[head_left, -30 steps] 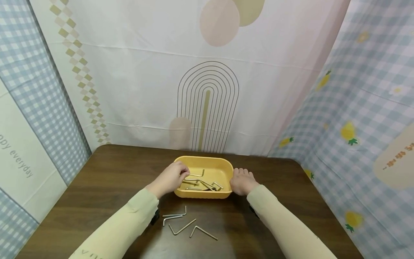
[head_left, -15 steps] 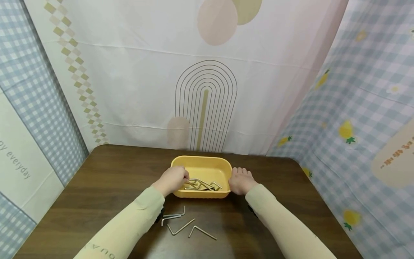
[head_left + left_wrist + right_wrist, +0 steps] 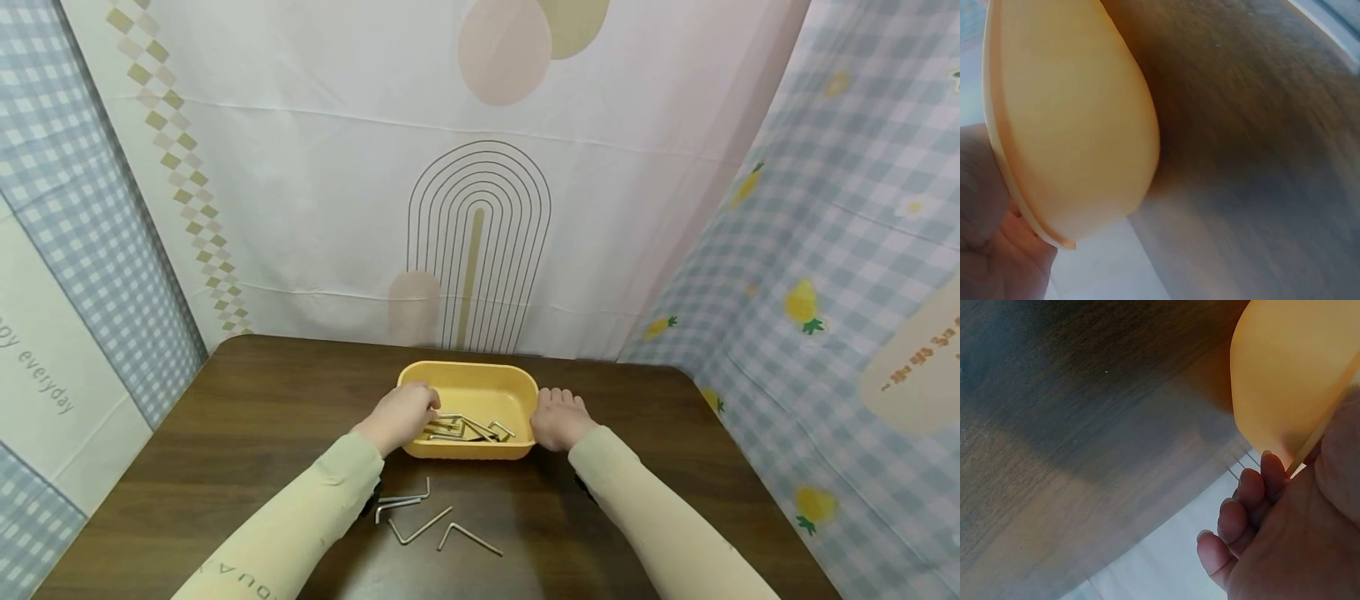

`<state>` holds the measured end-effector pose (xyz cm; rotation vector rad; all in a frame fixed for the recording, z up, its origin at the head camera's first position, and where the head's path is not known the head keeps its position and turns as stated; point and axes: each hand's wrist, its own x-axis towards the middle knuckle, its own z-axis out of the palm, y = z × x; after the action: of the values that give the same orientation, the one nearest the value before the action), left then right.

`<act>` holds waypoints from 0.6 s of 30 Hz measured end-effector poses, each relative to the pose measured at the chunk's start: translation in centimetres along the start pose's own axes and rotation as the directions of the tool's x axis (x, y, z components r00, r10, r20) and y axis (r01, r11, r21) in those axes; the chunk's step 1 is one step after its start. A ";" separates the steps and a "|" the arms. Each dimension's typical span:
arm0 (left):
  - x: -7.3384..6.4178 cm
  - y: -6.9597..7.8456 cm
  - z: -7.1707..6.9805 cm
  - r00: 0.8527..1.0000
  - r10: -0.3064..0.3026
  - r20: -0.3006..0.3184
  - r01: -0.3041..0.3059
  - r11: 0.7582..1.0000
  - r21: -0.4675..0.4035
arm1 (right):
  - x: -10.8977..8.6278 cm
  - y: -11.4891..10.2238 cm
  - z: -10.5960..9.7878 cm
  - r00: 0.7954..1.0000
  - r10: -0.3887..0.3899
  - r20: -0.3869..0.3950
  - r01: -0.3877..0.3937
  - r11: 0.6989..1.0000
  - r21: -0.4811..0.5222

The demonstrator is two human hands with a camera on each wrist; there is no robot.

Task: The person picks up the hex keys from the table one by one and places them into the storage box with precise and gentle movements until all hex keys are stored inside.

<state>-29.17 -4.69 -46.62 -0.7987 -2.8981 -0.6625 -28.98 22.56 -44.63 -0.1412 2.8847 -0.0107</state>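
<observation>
A yellow plastic bin [image 3: 480,379] stands on the table with several L-shaped hex keys [image 3: 468,427] in a loose pile inside. Over its left end is my left hand [image 3: 401,414], fingers bent loosely above the pile with no key visible between them. In the left wrist view this hand [image 3: 997,231] shows behind the bin's rim [image 3: 1004,156]. At the opposite end my right hand [image 3: 558,419] holds the bin's rim. The right wrist view has the right hand's fingers [image 3: 1250,490] bent beside the bin's outer wall [image 3: 1279,381].
Several more hex keys [image 3: 468,537] lie on the dark wood table [image 3: 285,392] in front of the bin, nearer to me. A white patterned cloth [image 3: 322,208] hangs behind the table, and a blue checked cloth [image 3: 847,233] hangs at the right.
A hex key stuck out from my left hand one second ago; it has gone down into the pile. The left fingers have loosened slightly since. My right hand stays at the rim.
</observation>
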 end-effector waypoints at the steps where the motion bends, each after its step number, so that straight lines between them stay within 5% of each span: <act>1: -0.1 0.0 0.0 1.000 0.005 -0.007 -0.005 1.000 -0.003 | 0.0 0.0 0.0 1.000 0.002 0.000 -0.002 1.000 -0.001; 9: -1.3 -0.1 -0.9 0.997 0.065 -0.048 -0.069 0.993 -0.092 | 0.2 0.0 0.1 1.000 0.013 0.015 -0.013 1.000 0.013; 18: -4.9 -0.1 -2.1 0.983 0.158 -0.095 -0.170 0.977 -0.128 | 0.4 0.3 0.2 1.000 0.001 0.013 -0.001 1.000 0.024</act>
<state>-25.09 -8.00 -45.59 -0.9875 -2.6977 -0.8605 -29.32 22.83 -44.96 -0.1352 2.8700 -0.0444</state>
